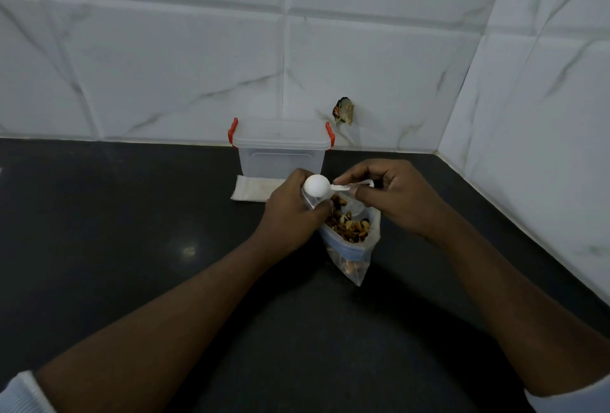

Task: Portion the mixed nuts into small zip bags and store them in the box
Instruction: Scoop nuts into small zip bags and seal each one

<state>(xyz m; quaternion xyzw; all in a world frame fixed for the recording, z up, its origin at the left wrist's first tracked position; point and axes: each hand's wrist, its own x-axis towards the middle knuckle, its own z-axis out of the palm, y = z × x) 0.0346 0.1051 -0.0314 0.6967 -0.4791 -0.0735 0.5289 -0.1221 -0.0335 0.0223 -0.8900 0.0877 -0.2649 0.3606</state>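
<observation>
A large clear zip bag (350, 257) of mixed nuts (346, 226) stands open on the black counter. My left hand (292, 211) grips a small clear zip bag (308, 201) at its mouth, just left of the big bag. My right hand (392, 196) pinches the handle of a white plastic scoop (317, 185), whose round bowl is turned over above the small bag. Behind them stands a clear plastic box (280, 151) with red latches and its lid on.
A flat stack of small zip bags (252, 189) lies in front of the box, left of my hands. White tiled walls close the back and the right side. The black counter (132, 231) stretches to the left and front.
</observation>
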